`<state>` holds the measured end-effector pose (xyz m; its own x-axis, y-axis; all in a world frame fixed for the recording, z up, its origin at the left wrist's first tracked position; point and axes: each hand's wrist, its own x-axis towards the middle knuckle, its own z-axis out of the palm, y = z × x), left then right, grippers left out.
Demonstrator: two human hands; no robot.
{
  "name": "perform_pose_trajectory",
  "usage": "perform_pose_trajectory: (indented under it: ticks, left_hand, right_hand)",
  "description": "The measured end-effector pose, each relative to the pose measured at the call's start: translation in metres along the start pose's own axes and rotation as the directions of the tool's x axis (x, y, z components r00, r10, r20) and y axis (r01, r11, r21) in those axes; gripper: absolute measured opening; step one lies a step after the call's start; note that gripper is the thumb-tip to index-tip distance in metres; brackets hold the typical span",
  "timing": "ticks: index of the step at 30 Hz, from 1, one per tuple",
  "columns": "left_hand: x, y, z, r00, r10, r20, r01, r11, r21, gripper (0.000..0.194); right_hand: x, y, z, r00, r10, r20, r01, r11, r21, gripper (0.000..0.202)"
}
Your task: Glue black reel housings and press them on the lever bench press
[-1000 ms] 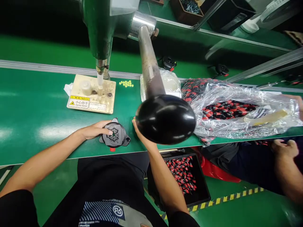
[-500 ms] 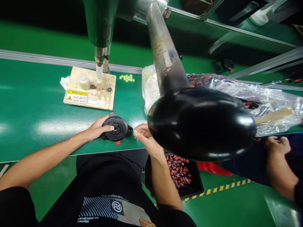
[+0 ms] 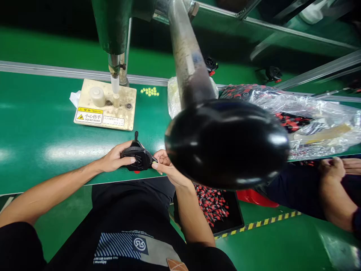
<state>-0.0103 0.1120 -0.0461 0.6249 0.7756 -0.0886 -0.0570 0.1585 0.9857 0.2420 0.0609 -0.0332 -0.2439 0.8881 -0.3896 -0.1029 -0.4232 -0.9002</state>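
A round black part (image 3: pixel 138 158) with a red knob below is gripped by my left hand (image 3: pixel 116 157), the thumb lying over its face. On its right side my right hand (image 3: pixel 162 162) pinches a small yellow-green piece (image 3: pixel 154 162) against the part's side lug. Beyond my hands stands a cream press base (image 3: pixel 105 105) with a warning label and a white round knob. The press's white tip (image 3: pixel 115 84) hangs over a small post on that base. Several yellow-green pieces (image 3: pixel 150 91) lie right of the base.
A big black ball on a metal lever (image 3: pixel 227 145) hangs over the table's right part. Behind it lie plastic bags (image 3: pixel 324 128) with red and black parts. Below the table edge is a black bin (image 3: pixel 235 210) of red-black parts. Another person's hands (image 3: pixel 334 169) rest at the right.
The black part has tilted in my left hand, its arm now pointing up. My right hand has brought the yellow-green piece to the part's side. The whole view has shifted slightly.
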Motion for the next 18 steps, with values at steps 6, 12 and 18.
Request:
perform_pose_trajectory:
  ticks: [6,12,18]
  left_hand:
    - [-0.001,-0.004,0.0,0.996,0.054,-0.07,-0.039,0.979,0.198,0.045]
    - [-0.006,-0.006,0.017,0.94,0.138,-0.313,-0.012,0.927,0.374,0.048]
    - [-0.027,-0.007,0.037,0.92,0.255,-0.298,-0.048,0.827,0.56,0.088]
  right_hand:
    - [-0.005,0.01,0.012,0.977,-0.145,-0.155,0.137,0.989,-0.062,0.037]
    - [-0.006,0.022,0.013,0.968,-0.192,-0.159,0.185,0.981,-0.055,0.036]
    - [-0.011,0.03,0.02,0.931,-0.287,-0.225,0.27,0.957,-0.102,0.03]
